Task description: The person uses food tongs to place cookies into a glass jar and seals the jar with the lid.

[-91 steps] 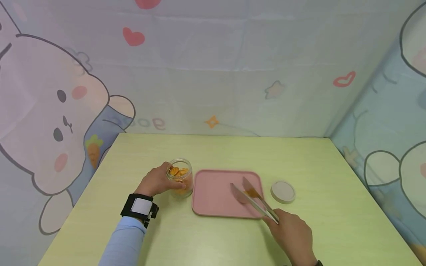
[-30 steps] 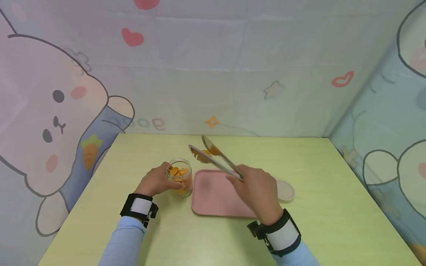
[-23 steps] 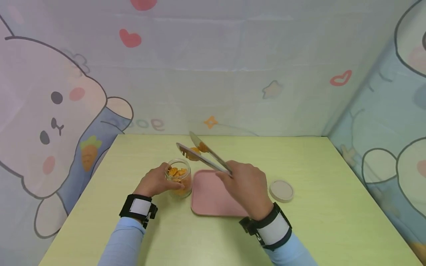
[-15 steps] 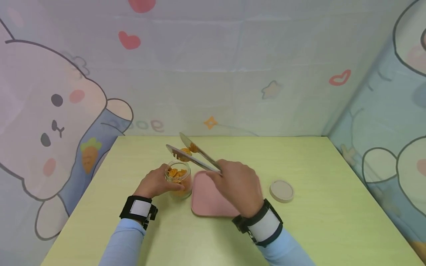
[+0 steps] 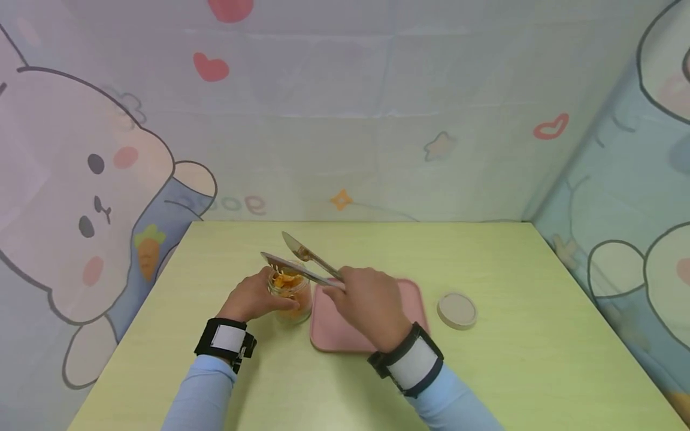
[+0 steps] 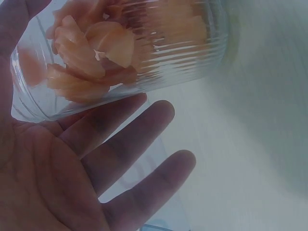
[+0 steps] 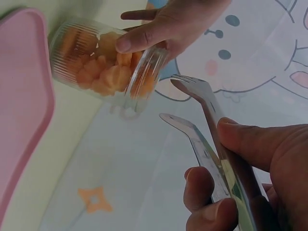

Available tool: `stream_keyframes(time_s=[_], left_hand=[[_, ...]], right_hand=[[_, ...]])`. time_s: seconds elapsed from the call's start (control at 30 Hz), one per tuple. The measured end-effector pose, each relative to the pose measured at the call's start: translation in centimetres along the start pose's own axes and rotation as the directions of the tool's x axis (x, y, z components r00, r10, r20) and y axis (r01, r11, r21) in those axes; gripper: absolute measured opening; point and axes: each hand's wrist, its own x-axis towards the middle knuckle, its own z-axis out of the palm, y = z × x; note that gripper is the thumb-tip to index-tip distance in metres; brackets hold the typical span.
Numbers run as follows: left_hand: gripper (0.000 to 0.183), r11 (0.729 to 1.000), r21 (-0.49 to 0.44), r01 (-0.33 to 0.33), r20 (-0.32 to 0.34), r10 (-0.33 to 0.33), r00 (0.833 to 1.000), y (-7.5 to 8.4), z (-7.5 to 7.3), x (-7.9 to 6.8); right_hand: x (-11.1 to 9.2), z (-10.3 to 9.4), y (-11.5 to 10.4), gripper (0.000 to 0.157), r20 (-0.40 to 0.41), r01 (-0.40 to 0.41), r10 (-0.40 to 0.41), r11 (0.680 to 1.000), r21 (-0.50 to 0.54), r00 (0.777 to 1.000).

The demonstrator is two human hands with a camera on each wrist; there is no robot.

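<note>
My left hand (image 5: pixel 254 296) holds a clear glass jar (image 5: pixel 299 302) from its left side, thumb across the front. Orange, ridged snack pieces (image 7: pixel 110 77) fill much of the jar, which stands upright on the table with its mouth uncovered. My right hand (image 5: pixel 372 305) grips metal tongs (image 5: pixel 315 276) between thumb and fingers. Their two arms stand apart over the jar's mouth, and in the right wrist view nothing is between the tips. In the left wrist view, several fingers (image 6: pixel 139 139) extend beside the glass. The tongs partly hide the jar's rim.
A pink rectangular tray (image 5: pixel 334 332) lies right of the jar, partly beneath my right hand. Farther right is a pale round lid (image 5: pixel 457 310) on the light-yellow table (image 5: pixel 539 359). A cartoon-printed cloth (image 5: pixel 377 149) stands behind the table.
My right hand carried an orange piece in the tongs from the tray leftward to the jar. The tongs have since lowered and let it go there. My left hand has stayed on the jar.
</note>
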Motion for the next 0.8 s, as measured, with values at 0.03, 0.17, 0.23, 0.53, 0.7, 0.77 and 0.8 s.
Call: stream_keyframes(time_s=[0.03,0.17,0.23,0.53,0.7,0.77,0.8], left_hand=[[0.093,1.000,0.000,-0.003,-0.003,0.003,1.000,0.0,0.0,0.0],[0.086,1.000,-0.009,-0.009,-0.008,0.009,1.000,0.2,-0.2,-0.1],[0.087,1.000,-0.007,-0.005,-0.009,0.005,1.000,0.2,-0.2,-0.1],[0.088,1.000,0.006,-0.005,-0.009,0.005,1.000,0.2,0.0,0.0],[0.087,1.000,0.016,-0.007,-0.014,0.007,1.000,0.2,-0.1,0.0],[0.087,1.000,0.022,-0.010,-0.016,0.011,1.000,0.2,-0.1,0.0],[0.087,1.000,0.022,-0.012,-0.015,0.013,1.000,0.2,-0.1,0.0]], right_hand=[[0.0,0.1,0.1,0.029,-0.001,-0.002,0.002,1.000,-0.002,1.000],[-0.1,0.2,0.6,0.031,-0.038,0.004,-0.004,1.000,-0.011,0.999],[-0.1,0.1,0.8,0.032,-0.048,0.006,-0.006,1.000,-0.009,0.999],[-0.5,-0.3,1.6,0.037,-0.075,-0.016,0.015,1.000,-0.012,0.997],[-0.6,-0.5,2.4,0.036,-0.094,-0.039,0.037,0.999,-0.018,0.995],[-0.6,-0.6,2.6,0.036,-0.097,-0.050,0.048,0.999,-0.019,0.994],[-0.6,-0.6,2.8,0.036,-0.096,-0.056,0.054,0.998,-0.018,0.994]])
